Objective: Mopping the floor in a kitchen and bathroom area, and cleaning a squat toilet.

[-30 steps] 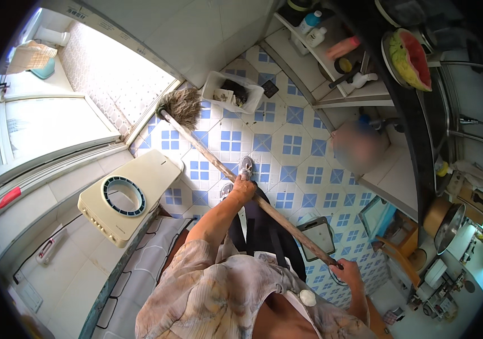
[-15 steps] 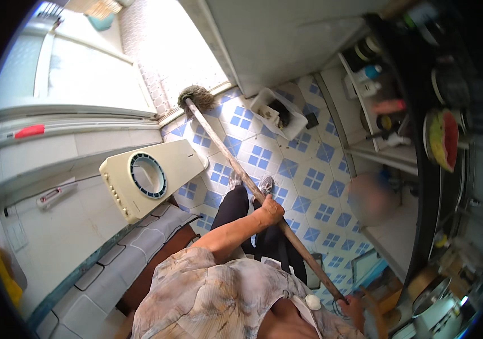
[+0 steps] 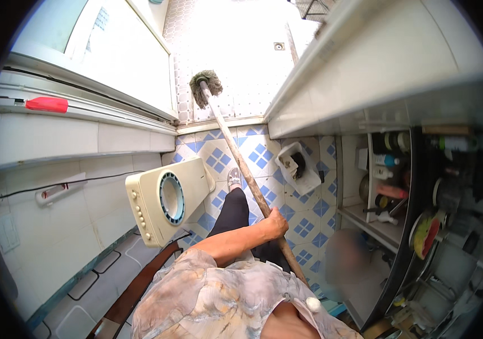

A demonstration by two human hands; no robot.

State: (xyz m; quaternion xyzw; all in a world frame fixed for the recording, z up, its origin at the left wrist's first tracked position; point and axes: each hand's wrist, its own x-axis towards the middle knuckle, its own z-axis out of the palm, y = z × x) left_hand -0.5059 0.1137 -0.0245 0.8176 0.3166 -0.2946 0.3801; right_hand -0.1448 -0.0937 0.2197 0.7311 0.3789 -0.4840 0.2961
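Observation:
A mop with a long wooden handle slants across the view. My left hand is wrapped round the middle of the handle, its forearm crossing from the lower left. The handle's lower end passes behind my shirt, and my right hand does not show. Past the door sill, the grey-green mop head is over the bright tiled floor outside. One of my shoes stands on the blue-and-white tiles just left of the handle.
Left of me is a cream appliance with a round blue-rimmed opening. A white bin stands right of the mop. Shelves with bottles and a cut watermelon line the right side. The raised sill crosses the doorway.
The mop head has gone from the inner tiles beside the sill to outside the doorway. My view has turned and moved toward the door. My right hand has dropped out of view.

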